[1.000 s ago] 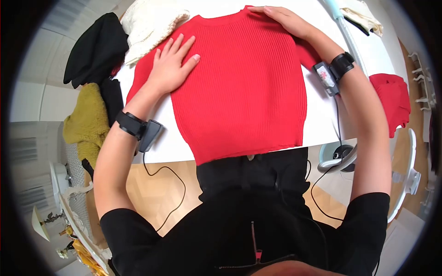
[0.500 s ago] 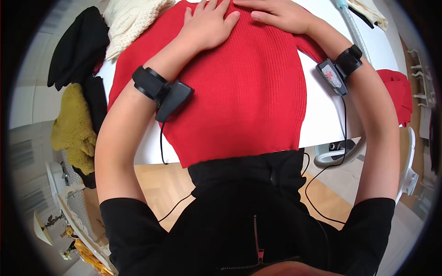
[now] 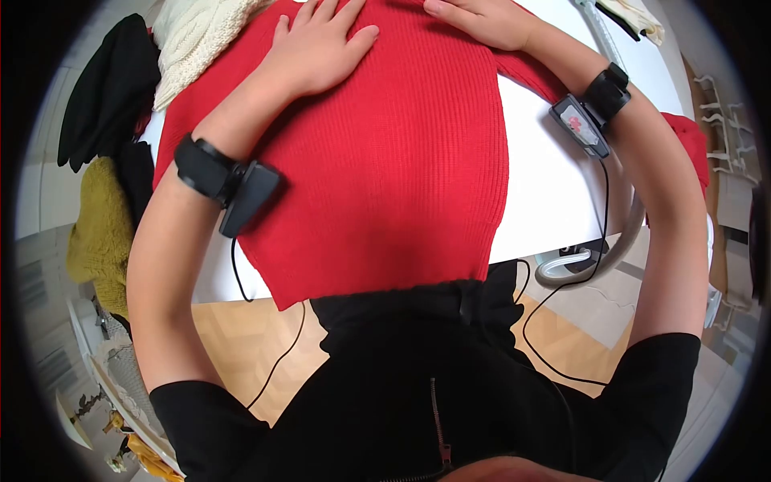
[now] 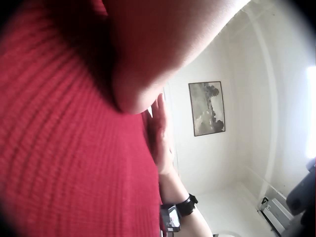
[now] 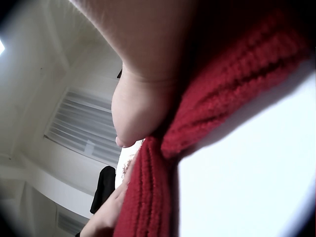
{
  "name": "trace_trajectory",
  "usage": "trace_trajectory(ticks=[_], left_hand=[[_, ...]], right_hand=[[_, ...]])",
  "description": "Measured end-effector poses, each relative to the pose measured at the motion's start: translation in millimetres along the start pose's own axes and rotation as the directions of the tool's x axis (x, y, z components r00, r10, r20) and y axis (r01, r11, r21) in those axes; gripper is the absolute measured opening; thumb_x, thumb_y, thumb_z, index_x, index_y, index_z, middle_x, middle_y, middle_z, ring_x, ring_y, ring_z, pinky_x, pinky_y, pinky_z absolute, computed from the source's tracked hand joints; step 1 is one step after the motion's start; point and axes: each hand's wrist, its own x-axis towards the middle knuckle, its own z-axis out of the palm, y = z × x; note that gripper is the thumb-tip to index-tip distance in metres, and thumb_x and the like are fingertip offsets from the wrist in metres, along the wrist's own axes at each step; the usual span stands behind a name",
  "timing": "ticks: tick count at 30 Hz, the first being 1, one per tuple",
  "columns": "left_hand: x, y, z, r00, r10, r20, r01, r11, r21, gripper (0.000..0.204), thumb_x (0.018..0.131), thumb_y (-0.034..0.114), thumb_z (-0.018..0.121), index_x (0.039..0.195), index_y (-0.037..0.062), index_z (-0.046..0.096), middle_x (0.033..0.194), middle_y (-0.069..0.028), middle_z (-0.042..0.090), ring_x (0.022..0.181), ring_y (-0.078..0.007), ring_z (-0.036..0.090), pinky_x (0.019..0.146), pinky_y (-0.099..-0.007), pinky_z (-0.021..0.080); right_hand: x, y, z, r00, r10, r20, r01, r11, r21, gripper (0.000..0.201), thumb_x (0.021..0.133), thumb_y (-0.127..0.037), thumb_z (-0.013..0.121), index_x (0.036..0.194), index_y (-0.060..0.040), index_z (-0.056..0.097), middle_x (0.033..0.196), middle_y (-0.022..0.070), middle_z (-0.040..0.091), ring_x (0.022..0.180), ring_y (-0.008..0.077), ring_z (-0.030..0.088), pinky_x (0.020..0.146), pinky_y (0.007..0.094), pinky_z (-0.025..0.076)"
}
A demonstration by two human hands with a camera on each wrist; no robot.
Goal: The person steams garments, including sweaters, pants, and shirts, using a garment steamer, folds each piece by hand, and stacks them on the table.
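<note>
A red ribbed sweater (image 3: 393, 177) lies spread over the white table (image 3: 538, 193), its hem at the near edge against the person's body. My left hand (image 3: 321, 48) rests flat on the upper left of the sweater, fingers straight and spread. On the upper right of the knit lies my right hand (image 3: 490, 20), its fingers partly cut off by the top of the head view. In the right wrist view the palm's heel sits on the red knit (image 5: 237, 89) where the sleeve meets the body. The sweater's neckline is out of the head view.
A cream cable-knit garment (image 3: 197, 44) touches the sweater's upper left. Black cloth (image 3: 108, 88) and an olive fleece garment (image 3: 104, 233) hang at the left. A pale tube (image 3: 598, 32) stands at the back right, with red cloth (image 3: 689, 145) behind the right forearm.
The left hand has slid toward the sweater's top, moving inward and then slightly back left. The right hand has come a little inward. The view has shifted, so the neckline has left the frame.
</note>
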Motion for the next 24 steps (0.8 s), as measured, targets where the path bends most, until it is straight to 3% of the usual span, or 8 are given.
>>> trace_trajectory(ticks=[4, 6, 7, 9, 14, 17, 20, 24], left_hand=[[41, -9, 13, 0.982, 0.099, -0.158, -0.108, 0.993, -0.048, 0.050, 0.096, 0.031, 0.047, 0.135, 0.0010, 0.053, 0.136, -0.0239, 0.053, 0.129, -0.0401, 0.048, 0.110, -0.0484, 0.036], [48, -8, 30, 0.990, 0.069, -0.120, -0.072, 0.997, -0.020, 0.053, 0.097, 0.038, 0.047, 0.140, 0.0073, 0.050, 0.144, -0.0186, 0.048, 0.135, -0.0394, 0.042, 0.114, -0.0486, 0.030], [52, -6, 40, 0.998, 0.025, -0.062, -0.025, 1.000, 0.010, 0.056, 0.099, 0.045, 0.047, 0.145, 0.0136, 0.047, 0.152, -0.0133, 0.043, 0.142, -0.0388, 0.035, 0.118, -0.0487, 0.025], [40, -11, 53, 0.953, 0.075, -0.294, -0.071, 0.997, 0.025, 0.053, 0.099, 0.043, 0.044, 0.143, 0.0140, 0.050, 0.150, -0.0134, 0.046, 0.142, -0.0378, 0.035, 0.117, -0.0504, 0.026], [35, -16, 49, 0.971, 0.078, -0.225, -0.068, 0.996, 0.051, 0.052, 0.099, 0.040, 0.043, 0.145, 0.0151, 0.049, 0.152, -0.0137, 0.043, 0.144, -0.0360, 0.032, 0.119, -0.0493, 0.021], [34, -14, 47, 0.979, 0.051, -0.197, -0.048, 0.999, 0.017, 0.052, 0.099, 0.039, 0.044, 0.145, 0.0161, 0.049, 0.153, -0.0135, 0.042, 0.145, -0.0348, 0.030, 0.120, -0.0493, 0.019], [32, -11, 46, 0.980, 0.040, -0.194, -0.046, 0.999, -0.028, 0.052, 0.099, 0.037, 0.044, 0.145, 0.0156, 0.048, 0.153, -0.0134, 0.041, 0.146, -0.0341, 0.028, 0.121, -0.0497, 0.017], [30, -8, 46, 0.978, 0.041, -0.206, -0.050, 0.998, -0.040, 0.051, 0.098, 0.035, 0.044, 0.145, 0.0146, 0.049, 0.153, -0.0141, 0.041, 0.146, -0.0341, 0.029, 0.121, -0.0499, 0.018]], right_hand=[[5, 0, 2, 0.995, -0.085, -0.048, 0.082, 0.995, -0.065, 0.057, 0.100, -0.034, 0.051, 0.146, -0.0016, 0.042, 0.152, 0.0225, 0.038, 0.142, 0.0372, 0.034, 0.118, 0.0458, 0.025], [5, 0, 1, 0.998, -0.055, -0.043, 0.056, 0.998, 0.015, 0.057, 0.099, -0.032, 0.053, 0.145, 0.0006, 0.042, 0.153, 0.0220, 0.037, 0.144, 0.0373, 0.031, 0.119, 0.0458, 0.023], [5, 2, 3, 0.981, -0.143, -0.132, 0.123, 0.981, -0.147, 0.057, 0.097, -0.029, 0.059, 0.142, 0.0016, 0.045, 0.141, 0.0238, 0.050, 0.129, 0.0375, 0.050, 0.108, 0.0455, 0.042], [1, 9, 13, 0.982, -0.008, -0.190, -0.035, 0.975, -0.221, 0.048, 0.103, -0.036, 0.042, 0.141, -0.0084, 0.051, 0.140, 0.0157, 0.055, 0.132, 0.0313, 0.049, 0.114, 0.0377, 0.034], [-28, -12, -3, 0.890, 0.359, -0.281, -0.419, 0.888, -0.189, 0.051, 0.100, -0.034, 0.048, 0.143, -0.0080, 0.047, 0.147, 0.0186, 0.046, 0.138, 0.0343, 0.041, 0.114, 0.0421, 0.034], [-59, -41, -8, 0.787, 0.594, -0.163, -0.601, 0.682, -0.417, 0.066, 0.099, -0.046, 0.046, 0.149, -0.0046, 0.037, 0.153, 0.0230, 0.036, 0.143, 0.0423, 0.032, 0.117, 0.0448, 0.028], [-77, -75, -21, 0.702, 0.712, -0.017, -0.648, 0.628, -0.431, 0.069, 0.100, -0.049, 0.042, 0.152, -0.0045, 0.032, 0.157, 0.0265, 0.026, 0.146, 0.0447, 0.022, 0.120, 0.0475, 0.019], [-92, -70, -38, 0.733, 0.677, 0.068, -0.579, 0.674, -0.459, 0.067, 0.100, -0.045, 0.042, 0.154, -0.0070, 0.031, 0.159, 0.0220, 0.025, 0.147, 0.0424, 0.022, 0.120, 0.0475, 0.019]])
